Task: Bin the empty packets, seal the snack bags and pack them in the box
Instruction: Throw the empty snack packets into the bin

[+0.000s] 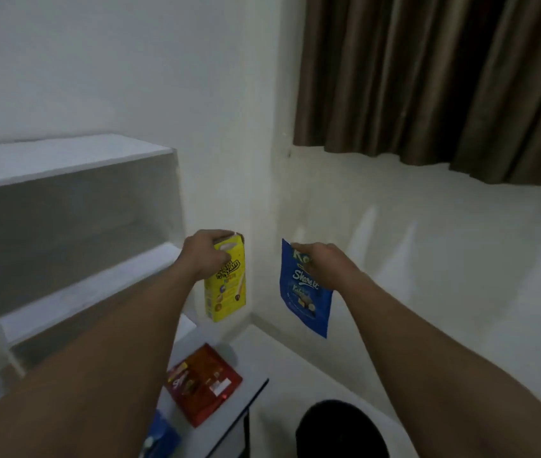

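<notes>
My left hand [203, 254] grips the top of a yellow snack carton [227, 285], which hangs upright in the air above the white table [246, 361]. My right hand [320, 256] pinches the top of a flat blue packet [305, 294] that dangles over the floor to the right of the table. A red snack bag [203, 383] lies flat on the table below my left arm. At the bottom edge another blue bag [160, 438] shows partly, cut off by the frame. A round black bin [341, 431] stands on the floor under the blue packet.
A white shelf unit [70, 226] with open compartments stands at the left against the wall. A brown curtain [444, 84] hangs at the upper right. The table's dark front edge [255, 398] runs beside the bin.
</notes>
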